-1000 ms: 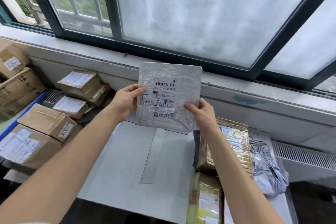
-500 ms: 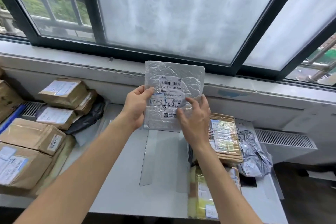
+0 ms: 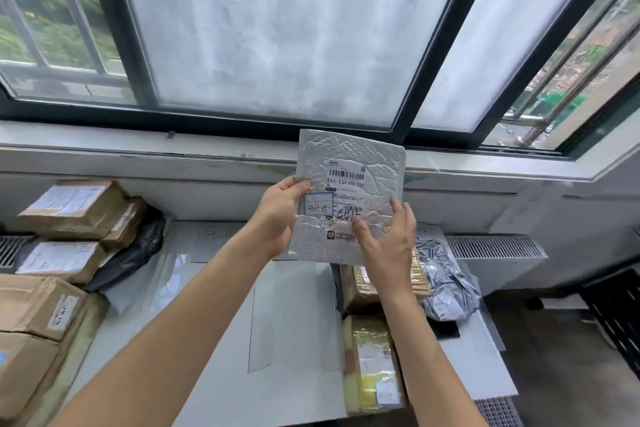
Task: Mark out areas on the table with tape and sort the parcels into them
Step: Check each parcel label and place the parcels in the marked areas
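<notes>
Silver mailer [image 3: 349,166] held up over the table [image 3: 214,357] — sorting looks underway
Left hand [image 3: 277,215] grips its edge, right hand [image 3: 388,246] rests spread-fingered on it; tape [image 3: 262,322] down, parcels [image 3: 372,360] placed right — boxes [image 3: 38,305] left unsorted.

Single head view | worn wide-angle, aimed forward and down | table [image 3: 294,340] seen close below | window [image 3: 277,28] faced ahead

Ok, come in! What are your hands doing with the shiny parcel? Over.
Left hand grips silver parcel by its left edge. Right hand rests straight fingers on its front. Parcel up off the table, label facing camera. Brown parcels lie beneath.
</notes>
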